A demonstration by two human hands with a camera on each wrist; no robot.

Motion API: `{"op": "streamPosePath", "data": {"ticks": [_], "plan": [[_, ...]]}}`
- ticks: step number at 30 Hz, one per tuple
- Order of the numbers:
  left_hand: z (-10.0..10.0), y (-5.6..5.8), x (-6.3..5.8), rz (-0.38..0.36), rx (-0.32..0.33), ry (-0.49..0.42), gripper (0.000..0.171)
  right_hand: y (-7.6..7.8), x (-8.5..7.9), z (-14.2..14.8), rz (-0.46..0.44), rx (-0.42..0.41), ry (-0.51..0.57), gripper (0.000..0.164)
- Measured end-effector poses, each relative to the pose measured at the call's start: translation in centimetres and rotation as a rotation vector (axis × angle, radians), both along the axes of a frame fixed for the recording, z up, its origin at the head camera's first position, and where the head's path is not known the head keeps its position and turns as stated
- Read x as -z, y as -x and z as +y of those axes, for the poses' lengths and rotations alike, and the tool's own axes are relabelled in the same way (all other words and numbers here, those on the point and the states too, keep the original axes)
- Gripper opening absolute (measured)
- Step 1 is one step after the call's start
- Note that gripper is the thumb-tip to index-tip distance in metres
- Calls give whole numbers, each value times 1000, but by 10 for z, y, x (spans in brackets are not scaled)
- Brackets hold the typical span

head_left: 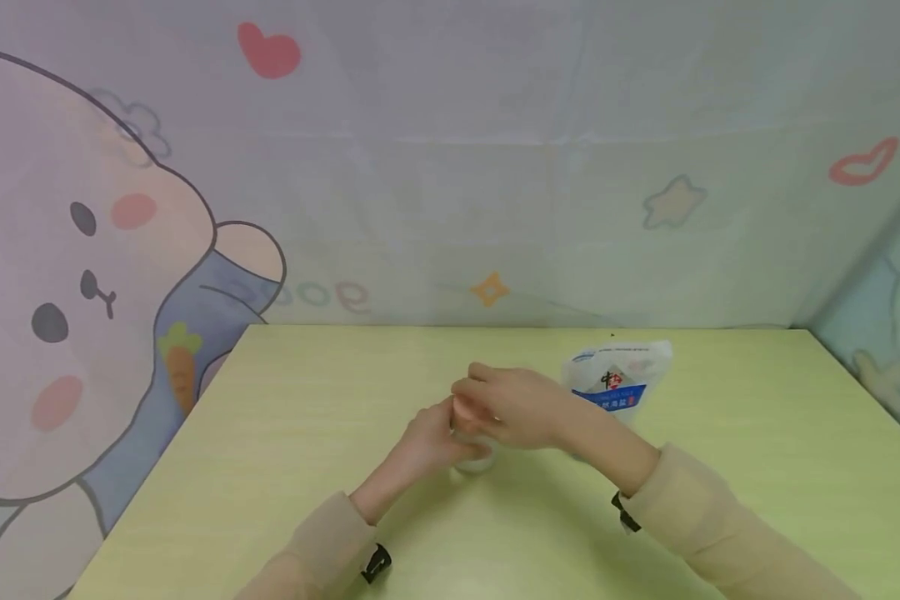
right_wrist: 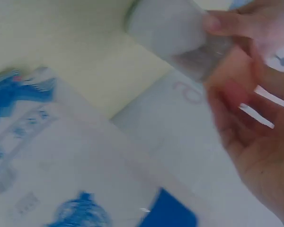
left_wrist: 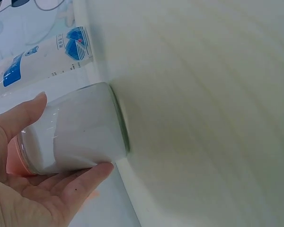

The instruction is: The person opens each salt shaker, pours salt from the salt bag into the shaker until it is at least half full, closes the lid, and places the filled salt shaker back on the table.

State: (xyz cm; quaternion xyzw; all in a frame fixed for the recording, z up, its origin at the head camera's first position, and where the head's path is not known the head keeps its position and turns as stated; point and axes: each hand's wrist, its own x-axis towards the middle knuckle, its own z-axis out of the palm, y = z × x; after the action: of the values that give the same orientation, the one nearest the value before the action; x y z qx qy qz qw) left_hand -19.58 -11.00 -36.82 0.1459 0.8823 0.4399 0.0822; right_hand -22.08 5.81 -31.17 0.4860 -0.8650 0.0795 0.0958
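Note:
A clear glass jar (left_wrist: 85, 127) holding white contents stands on the table, its base low against the surface. My left hand (head_left: 429, 440) grips the jar around its side, thumb on one face and fingers on the other. At the top sits a salmon-pink lid (right_wrist: 234, 71), held between the thumb and fingers of my right hand (head_left: 525, 404). The lid lies at the jar's mouth, partly covered by the fingers. Just beyond my right forearm is a white plastic bag (head_left: 618, 379) with a blue band and printed characters; the forearm hides its lower part.
The pale yellow-green table (head_left: 285, 433) reaches back to a printed cloth backdrop (head_left: 435, 192) with a cartoon animal, hearts and stars. More cloth hangs at the right side. A black strap end (head_left: 376, 564) dangles below the left sleeve, another (head_left: 626, 512) below the right.

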Motion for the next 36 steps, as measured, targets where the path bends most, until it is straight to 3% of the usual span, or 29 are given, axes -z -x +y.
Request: {"op": "streamPosePath", "data": {"ticks": [3,12,15,18,20,22,26,28,31,36], "plan": [[1,-1,-2,10,-2,13,53,0,5,1,48,-23,12,14],[6,-4,-1,56,-18,39,52,-7,12,1,146,61,31,19],[9,-3,1,39,-1,-12,59,-11,13,4,126,114,28,24],[12,-7,-2,31,-46,0,81,-19,12,12,37,233,31,42],[14,-15,-8,100,-100,89,94,-29,11,20,-20,329,64,51],[16,-28,-17,211,-168,241,103,-43,10,30,-38,418,118,54],[24,-57,-31,493,-258,542,100,-71,13,50,73,496,216,54],[33,-71,-33,586,-261,614,95,-85,17,57,134,537,221,60],[45,-88,-31,650,-219,663,87,-104,24,63,147,606,197,74],[54,-102,-22,603,-150,732,78,-124,32,66,33,676,125,88]]}}
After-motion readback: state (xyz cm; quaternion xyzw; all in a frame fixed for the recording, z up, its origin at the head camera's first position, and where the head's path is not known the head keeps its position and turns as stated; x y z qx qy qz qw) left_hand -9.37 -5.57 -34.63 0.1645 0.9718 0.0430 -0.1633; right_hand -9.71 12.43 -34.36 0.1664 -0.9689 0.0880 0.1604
